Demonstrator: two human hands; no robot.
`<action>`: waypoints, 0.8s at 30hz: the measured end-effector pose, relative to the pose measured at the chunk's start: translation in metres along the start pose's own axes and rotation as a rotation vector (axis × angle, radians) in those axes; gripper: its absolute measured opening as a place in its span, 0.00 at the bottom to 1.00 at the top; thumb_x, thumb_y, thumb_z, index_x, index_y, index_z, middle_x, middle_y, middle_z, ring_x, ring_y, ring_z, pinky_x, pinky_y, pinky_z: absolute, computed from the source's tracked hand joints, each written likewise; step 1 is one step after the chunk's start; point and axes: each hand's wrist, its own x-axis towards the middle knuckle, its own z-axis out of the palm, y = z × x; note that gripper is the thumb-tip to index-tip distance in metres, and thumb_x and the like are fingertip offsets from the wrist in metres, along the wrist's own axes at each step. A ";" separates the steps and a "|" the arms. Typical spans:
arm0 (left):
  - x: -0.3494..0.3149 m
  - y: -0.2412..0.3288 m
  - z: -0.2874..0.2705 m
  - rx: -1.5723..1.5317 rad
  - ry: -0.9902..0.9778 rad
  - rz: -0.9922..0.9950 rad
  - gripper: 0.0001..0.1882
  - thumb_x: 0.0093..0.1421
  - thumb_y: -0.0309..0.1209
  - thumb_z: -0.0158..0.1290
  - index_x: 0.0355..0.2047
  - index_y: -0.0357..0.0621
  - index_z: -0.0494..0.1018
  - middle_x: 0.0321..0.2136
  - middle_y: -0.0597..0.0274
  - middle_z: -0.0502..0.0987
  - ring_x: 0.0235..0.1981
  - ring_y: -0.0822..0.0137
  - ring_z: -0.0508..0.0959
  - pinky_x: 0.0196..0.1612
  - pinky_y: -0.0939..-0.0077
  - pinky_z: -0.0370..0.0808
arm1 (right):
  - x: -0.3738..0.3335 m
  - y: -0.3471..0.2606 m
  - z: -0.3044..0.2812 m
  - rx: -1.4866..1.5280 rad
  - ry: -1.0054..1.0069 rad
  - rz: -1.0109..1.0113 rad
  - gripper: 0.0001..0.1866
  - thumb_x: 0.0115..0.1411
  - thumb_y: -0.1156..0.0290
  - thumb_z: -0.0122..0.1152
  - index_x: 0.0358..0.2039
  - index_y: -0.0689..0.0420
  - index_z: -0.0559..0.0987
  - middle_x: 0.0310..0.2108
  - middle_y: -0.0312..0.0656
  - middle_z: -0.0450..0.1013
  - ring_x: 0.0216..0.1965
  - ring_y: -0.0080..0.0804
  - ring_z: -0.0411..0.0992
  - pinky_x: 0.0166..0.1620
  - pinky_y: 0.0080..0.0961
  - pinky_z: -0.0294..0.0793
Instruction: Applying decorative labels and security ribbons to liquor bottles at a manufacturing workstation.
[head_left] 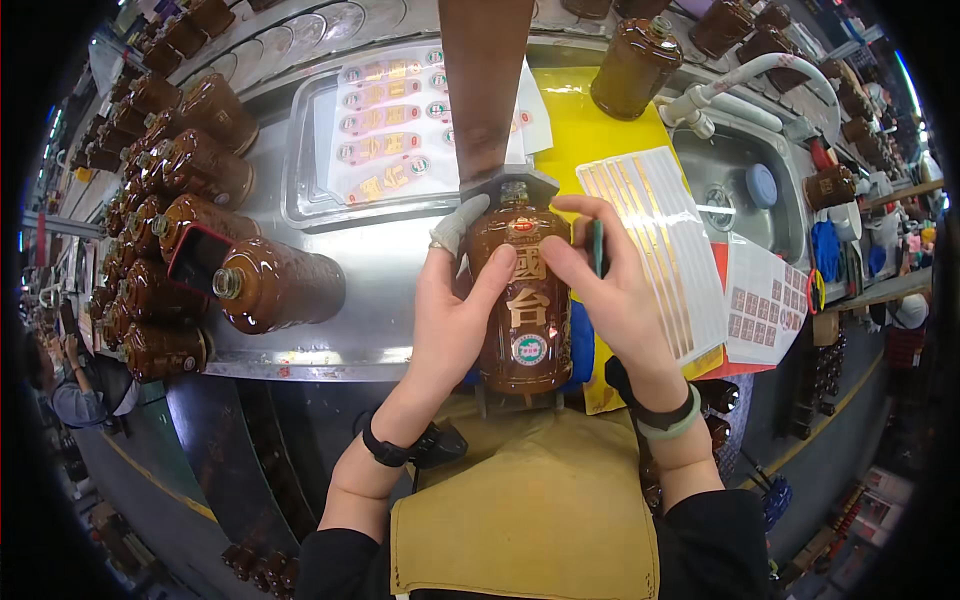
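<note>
A glossy brown bottle [519, 362] with gold characters and a round green-and-white label lies in front of me, neck pointing away. Its neck end meets a grey notched bracket [541, 188]. My left hand [447, 290] grips the bottle's left side, thumb on its front; pale covering wraps a fingertip. On the other side, my right hand [611, 275] has its thumb against the upper front of the bottle beside the gold characters. A thin teal tool [598, 247] sits between its fingers, mostly hidden.
Many brown bottles [285, 285] crowd the left, near a dark red-edged phone [197, 258]. Sticker sheets [385, 120] lie in a clear tray. Gold-strip sheets [650, 245] rest on yellow sheeting [568, 115]. A sink [735, 165] with a white faucet [740, 75] stands right.
</note>
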 end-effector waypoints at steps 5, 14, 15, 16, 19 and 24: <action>0.001 0.008 0.005 -0.183 0.051 -0.080 0.29 0.68 0.29 0.57 0.66 0.32 0.62 0.61 0.51 0.70 0.60 0.66 0.72 0.63 0.69 0.69 | 0.001 0.002 0.003 0.201 -0.020 0.151 0.25 0.63 0.68 0.70 0.57 0.60 0.72 0.47 0.42 0.75 0.47 0.24 0.74 0.50 0.23 0.75; -0.001 -0.002 0.003 -0.002 0.016 0.012 0.29 0.69 0.28 0.57 0.67 0.31 0.61 0.60 0.50 0.71 0.60 0.65 0.72 0.63 0.69 0.70 | 0.002 0.003 0.006 0.163 -0.010 0.128 0.25 0.63 0.67 0.70 0.56 0.61 0.72 0.46 0.42 0.76 0.46 0.23 0.74 0.48 0.22 0.75; -0.001 -0.002 0.003 -0.016 0.018 0.015 0.29 0.69 0.28 0.56 0.67 0.31 0.61 0.60 0.50 0.71 0.60 0.65 0.72 0.63 0.69 0.70 | 0.001 0.002 0.006 0.165 -0.014 0.132 0.25 0.63 0.67 0.70 0.56 0.61 0.71 0.46 0.42 0.76 0.46 0.23 0.74 0.48 0.22 0.75; -0.002 -0.002 0.003 -0.016 0.018 0.015 0.29 0.69 0.28 0.56 0.67 0.31 0.61 0.60 0.50 0.71 0.60 0.65 0.72 0.63 0.69 0.70 | 0.001 0.003 0.006 0.165 -0.014 0.132 0.25 0.63 0.67 0.70 0.56 0.61 0.71 0.46 0.42 0.76 0.46 0.23 0.74 0.48 0.22 0.75; -0.001 -0.002 0.002 -0.038 0.013 0.012 0.29 0.70 0.29 0.55 0.67 0.31 0.61 0.60 0.50 0.71 0.60 0.64 0.72 0.63 0.69 0.69 | 0.002 0.006 0.007 0.194 -0.018 0.131 0.25 0.63 0.67 0.70 0.56 0.61 0.71 0.46 0.42 0.76 0.46 0.23 0.74 0.48 0.22 0.76; 0.001 -0.001 0.004 0.038 0.031 0.027 0.30 0.68 0.30 0.58 0.66 0.30 0.62 0.58 0.49 0.73 0.58 0.65 0.74 0.61 0.69 0.71 | 0.001 0.003 0.006 0.141 -0.010 0.101 0.25 0.63 0.67 0.70 0.56 0.61 0.71 0.46 0.42 0.76 0.46 0.23 0.75 0.49 0.22 0.76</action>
